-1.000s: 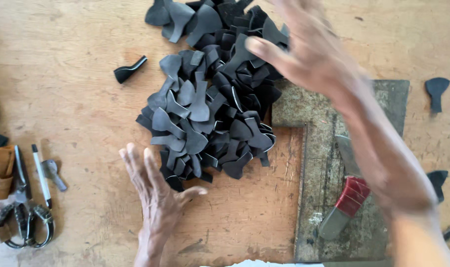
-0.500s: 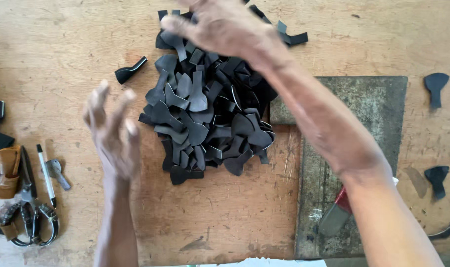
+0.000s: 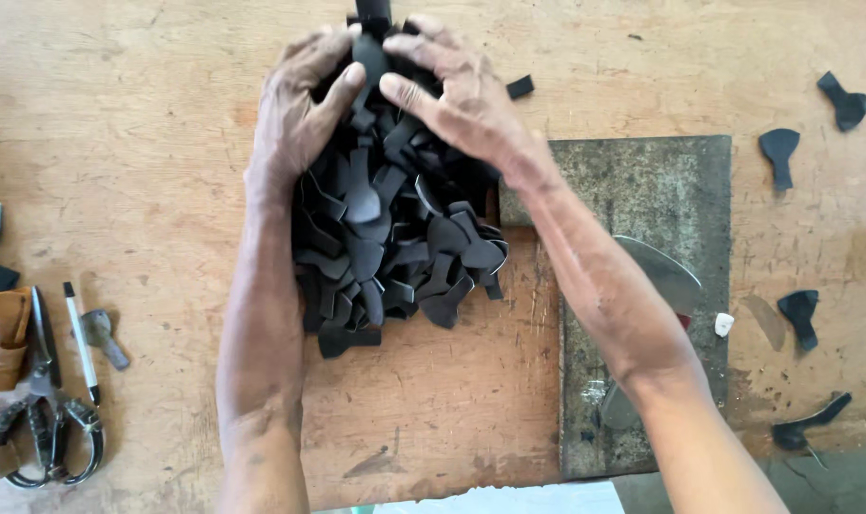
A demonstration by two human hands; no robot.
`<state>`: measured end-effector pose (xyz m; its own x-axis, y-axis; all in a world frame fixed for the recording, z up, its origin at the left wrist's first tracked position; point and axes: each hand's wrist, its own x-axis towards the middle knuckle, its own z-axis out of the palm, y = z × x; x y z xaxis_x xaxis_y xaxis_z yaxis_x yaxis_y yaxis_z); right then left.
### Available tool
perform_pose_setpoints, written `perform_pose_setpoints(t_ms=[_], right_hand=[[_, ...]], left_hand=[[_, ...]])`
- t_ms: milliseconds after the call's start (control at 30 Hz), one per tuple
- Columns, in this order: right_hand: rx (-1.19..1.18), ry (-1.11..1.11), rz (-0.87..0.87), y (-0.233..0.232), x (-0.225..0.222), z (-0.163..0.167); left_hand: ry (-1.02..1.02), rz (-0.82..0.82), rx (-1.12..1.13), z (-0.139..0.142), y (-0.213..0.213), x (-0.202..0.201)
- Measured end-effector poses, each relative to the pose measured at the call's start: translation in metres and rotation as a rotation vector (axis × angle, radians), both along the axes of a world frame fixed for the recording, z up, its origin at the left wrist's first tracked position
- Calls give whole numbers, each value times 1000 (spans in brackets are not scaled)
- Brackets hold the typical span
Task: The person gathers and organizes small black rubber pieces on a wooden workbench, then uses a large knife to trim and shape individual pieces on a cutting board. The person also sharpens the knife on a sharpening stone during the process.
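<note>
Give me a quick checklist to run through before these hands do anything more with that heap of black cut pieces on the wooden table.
1. Both hands on the heap of black cut leather-like pieces: ok; left hand and right hand cup its far end.
2. Heap gathered: not ok; loose black pieces lie off to the right.
3. Grey stone slab free: not ok; a curved metal blade lies on it under the right forearm.
4. Scissors and white pen away from the hands: ok, at the table's left edge.
5. Grip firm: cannot tell.
</note>
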<state>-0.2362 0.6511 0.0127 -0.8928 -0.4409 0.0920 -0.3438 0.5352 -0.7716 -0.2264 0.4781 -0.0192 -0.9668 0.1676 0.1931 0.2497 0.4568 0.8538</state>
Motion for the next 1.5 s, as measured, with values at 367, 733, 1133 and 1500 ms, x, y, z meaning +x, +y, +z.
perform_pose_setpoints(t_ms=[367, 733, 1133, 1500], right_hand=[[39, -52, 198, 3, 65, -7], [207, -130, -12, 34, 63, -30], [391, -20, -550, 211, 108, -30], [296, -127, -845, 329, 81, -68]], left_hand=[[-91, 81, 185, -12, -27, 90], [-530, 390, -269, 7, -15, 43], [203, -211, -447, 0, 60, -44], [-158, -145, -426, -3, 27, 33]])
